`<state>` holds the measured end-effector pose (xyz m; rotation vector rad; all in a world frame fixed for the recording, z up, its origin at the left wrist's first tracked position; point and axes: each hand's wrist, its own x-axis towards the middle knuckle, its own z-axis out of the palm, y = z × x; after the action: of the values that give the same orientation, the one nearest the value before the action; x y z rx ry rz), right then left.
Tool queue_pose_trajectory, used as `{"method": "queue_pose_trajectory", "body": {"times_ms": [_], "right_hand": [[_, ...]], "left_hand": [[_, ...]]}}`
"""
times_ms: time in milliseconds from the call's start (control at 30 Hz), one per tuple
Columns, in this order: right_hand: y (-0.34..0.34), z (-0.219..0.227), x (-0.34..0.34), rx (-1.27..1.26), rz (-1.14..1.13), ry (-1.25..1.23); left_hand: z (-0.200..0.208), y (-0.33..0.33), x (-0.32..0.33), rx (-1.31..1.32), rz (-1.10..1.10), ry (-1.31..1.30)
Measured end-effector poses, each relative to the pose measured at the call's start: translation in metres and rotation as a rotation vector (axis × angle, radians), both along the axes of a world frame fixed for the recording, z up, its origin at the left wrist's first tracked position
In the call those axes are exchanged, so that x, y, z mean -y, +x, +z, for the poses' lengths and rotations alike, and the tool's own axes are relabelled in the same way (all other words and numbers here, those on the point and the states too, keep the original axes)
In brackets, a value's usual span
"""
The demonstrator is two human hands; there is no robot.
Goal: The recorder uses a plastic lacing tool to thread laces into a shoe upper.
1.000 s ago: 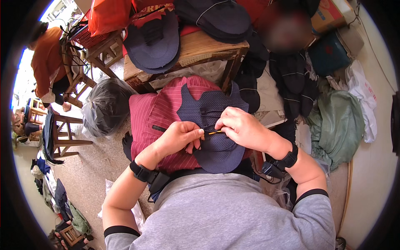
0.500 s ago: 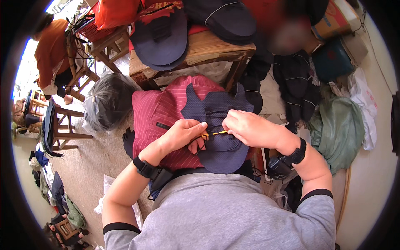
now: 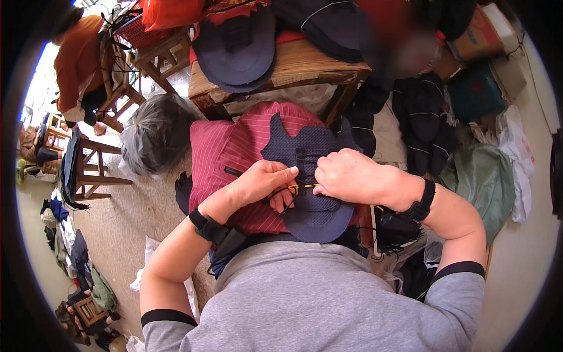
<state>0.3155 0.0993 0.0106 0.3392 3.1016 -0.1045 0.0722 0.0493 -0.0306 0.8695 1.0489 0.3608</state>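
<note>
A dark navy textured fabric piece [image 3: 319, 217], shaped like a shoe upper with a rounded lower end, lies on my lap over a red pinstriped cloth [image 3: 220, 144]. Black cord [image 3: 308, 158] runs in rows across its middle. My left hand [image 3: 267, 185] is closed at the piece's left edge, thumb on top, with a loop of black cord at its fingers. From the right, my right hand [image 3: 352, 176] pinches a thin yellow tool [image 3: 306, 186] lying across the piece towards the left fingers. The tool's tip is too small to make out.
Ahead stands a wooden table [image 3: 287, 61] bearing more navy pieces [image 3: 234, 53]. A black plastic bag [image 3: 153, 135] and wooden stool [image 3: 97, 164] are left. A green sack [image 3: 478, 182] and dark pieces [image 3: 425, 123] lie right. A person in orange [image 3: 79, 61] sits far left.
My right hand has come slightly closer to the piece, and less of the yellow tool shows. The right elbow has swung outward. The whole view has shifted a little.
</note>
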Motion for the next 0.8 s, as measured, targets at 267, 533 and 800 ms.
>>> {"method": "queue_pose_trajectory", "body": {"times_ms": [267, 533, 800], "right_hand": [[0.004, -0.009, -0.018, -0.049, 0.103, -0.331], [0.017, 0.015, -0.013, 0.076, 0.072, -0.369], [0.084, 0.021, -0.01, 0.039, -0.003, -0.332]], "left_hand": [[0.002, 0.009, 0.002, -0.063, 0.107, -0.008], [0.001, 0.018, 0.004, -0.036, 0.205, -0.045], [-0.001, 0.012, 0.003, -0.084, 0.185, -0.026]]}}
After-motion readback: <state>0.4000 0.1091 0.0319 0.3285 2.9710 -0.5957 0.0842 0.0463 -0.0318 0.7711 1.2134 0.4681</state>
